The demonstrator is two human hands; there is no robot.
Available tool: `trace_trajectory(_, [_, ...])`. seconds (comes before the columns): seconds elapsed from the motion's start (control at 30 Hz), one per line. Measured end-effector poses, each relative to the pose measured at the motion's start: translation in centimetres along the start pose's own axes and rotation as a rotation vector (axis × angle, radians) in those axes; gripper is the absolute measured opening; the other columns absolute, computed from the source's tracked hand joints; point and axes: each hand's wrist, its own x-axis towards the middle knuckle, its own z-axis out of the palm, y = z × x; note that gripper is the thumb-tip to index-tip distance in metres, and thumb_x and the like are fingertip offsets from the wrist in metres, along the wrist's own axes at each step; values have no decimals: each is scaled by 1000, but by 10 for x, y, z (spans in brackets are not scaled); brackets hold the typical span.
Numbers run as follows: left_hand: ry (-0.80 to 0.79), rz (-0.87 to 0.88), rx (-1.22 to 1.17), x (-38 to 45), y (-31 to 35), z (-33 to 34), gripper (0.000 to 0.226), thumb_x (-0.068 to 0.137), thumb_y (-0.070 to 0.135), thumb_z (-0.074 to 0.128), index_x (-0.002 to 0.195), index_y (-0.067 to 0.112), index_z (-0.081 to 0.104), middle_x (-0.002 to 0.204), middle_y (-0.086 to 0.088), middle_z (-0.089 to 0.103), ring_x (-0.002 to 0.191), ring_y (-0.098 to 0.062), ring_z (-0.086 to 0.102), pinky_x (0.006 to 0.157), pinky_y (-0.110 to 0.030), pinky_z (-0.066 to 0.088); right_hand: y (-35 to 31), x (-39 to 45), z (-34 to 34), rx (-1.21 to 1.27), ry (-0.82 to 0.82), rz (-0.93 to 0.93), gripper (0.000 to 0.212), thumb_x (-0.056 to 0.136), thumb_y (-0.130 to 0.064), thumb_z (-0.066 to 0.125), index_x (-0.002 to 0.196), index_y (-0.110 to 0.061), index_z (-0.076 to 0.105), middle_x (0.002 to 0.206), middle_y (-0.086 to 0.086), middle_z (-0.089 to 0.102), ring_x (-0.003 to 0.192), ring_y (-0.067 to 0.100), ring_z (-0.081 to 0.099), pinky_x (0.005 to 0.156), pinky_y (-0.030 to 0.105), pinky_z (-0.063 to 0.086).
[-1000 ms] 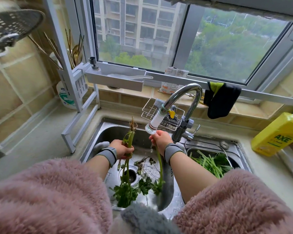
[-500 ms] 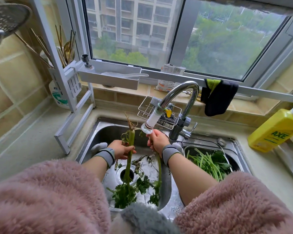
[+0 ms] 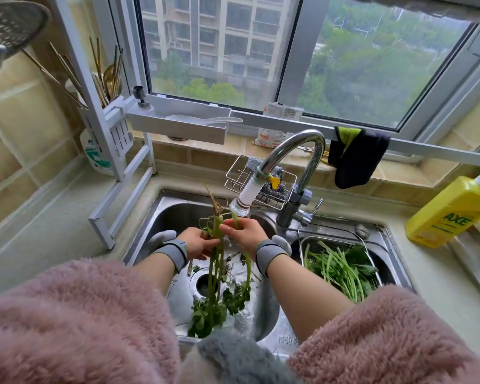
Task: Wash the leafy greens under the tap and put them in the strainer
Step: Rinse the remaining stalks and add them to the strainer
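Note:
My left hand (image 3: 198, 243) grips a bunch of leafy greens (image 3: 215, 275) by the stalks, roots pointing up and leaves hanging down over the left sink basin (image 3: 175, 214). My right hand (image 3: 244, 231) holds a single green stalk (image 3: 248, 273) just below the white tap nozzle (image 3: 245, 199), and its fingers touch the bunch. The two hands are close together under the chrome tap (image 3: 297, 151). A metal strainer (image 3: 370, 254) sits in the right basin with several washed greens (image 3: 341, 268) inside it.
A yellow detergent bottle (image 3: 452, 212) lies on the counter at right. A wire sponge rack (image 3: 240, 173) stands behind the tap, a dark cloth (image 3: 355, 159) hangs from the rail, and a white rack (image 3: 117, 178) with chopsticks stands at left. Plant scraps lie around the drain (image 3: 204, 282).
My right hand has moved left with its stalk until it meets the bunch in my left hand. Both hands have risen a little towards the nozzle.

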Motion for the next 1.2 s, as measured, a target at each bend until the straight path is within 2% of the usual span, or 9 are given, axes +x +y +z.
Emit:
trace_trajectory(0.07, [-20, 8, 29, -2, -1, -1, 13, 91, 17, 58, 88, 7, 65, 87, -7, 70, 76, -18, 63, 69, -26, 48, -2, -2, 3, -9, 8, -8, 29, 86, -19, 66, 111, -5, 63, 91, 0, 64, 89, 14, 60, 89, 30, 49])
trace_trajectory(0.2, [-34, 19, 37, -5, -2, 0, 14, 91, 14, 58, 80, 10, 64, 81, -5, 69, 71, -16, 62, 66, -25, 47, -4, -2, 7, -125, 43, -63, 24, 85, -19, 67, 105, -6, 68, 92, 4, 67, 78, 9, 60, 73, 16, 46])
trace_trajectory(0.33, [17, 15, 43, -7, -4, -2, 14, 91, 12, 58, 78, 10, 63, 81, -9, 68, 76, -20, 63, 78, -32, 52, -6, -3, 9, -260, 81, -91, 20, 86, -21, 67, 102, -11, 71, 83, -2, 63, 66, 3, 53, 52, 0, 36])
trace_trajectory(0.53, [-18, -26, 50, -10, -6, -7, 13, 91, 13, 58, 80, 9, 62, 76, -5, 68, 75, -20, 64, 83, -34, 54, 1, -3, 6, -529, 86, -138, 15, 90, -16, 59, 97, -9, 71, 78, 9, 61, 71, 16, 48, 60, 23, 35])
trace_trajectory(0.7, [-37, -114, 34, -14, -11, -16, 15, 92, 10, 55, 82, 1, 60, 74, -9, 68, 61, -17, 66, 64, -27, 57, 12, -3, -17, -689, 92, -85, 22, 95, -19, 52, 101, -4, 67, 90, 14, 64, 79, 21, 52, 64, 25, 33])
trace_trajectory(0.8, [-21, -137, -33, -13, -14, -22, 15, 92, 8, 55, 82, -1, 60, 72, -11, 68, 68, -22, 66, 78, -36, 57, 20, -5, -32, -462, 139, -1, 22, 95, -14, 52, 105, -3, 68, 102, 14, 69, 78, 12, 56, 67, 19, 39])
trace_trajectory(0.9, [-4, -116, -69, -14, -7, -17, 13, 93, 8, 54, 82, 1, 57, 76, -11, 66, 64, -17, 64, 71, -30, 55, 21, -7, -31, -176, 120, 40, 20, 94, -13, 54, 104, 0, 66, 86, 9, 68, 53, -5, 53, 53, 8, 40])
trace_trajectory(1.03, [-5, -93, -100, -13, -1, -9, 11, 93, 9, 54, 85, 1, 57, 79, -11, 65, 71, -20, 64, 76, -33, 54, 20, -3, -24, -71, 102, 34, 22, 94, -21, 54, 76, -16, 66, 77, 2, 66, 51, 0, 49, 56, 17, 36])
trace_trajectory(1.2, [-13, -83, -132, -13, -1, -6, 9, 92, 8, 54, 88, 1, 58, 79, -10, 66, 70, -18, 63, 73, -31, 54, 19, 3, -18, 13, 168, 72, 37, 99, -32, 39, 69, -18, 53, 58, 0, 51, 54, 10, 50, 64, 24, 43])
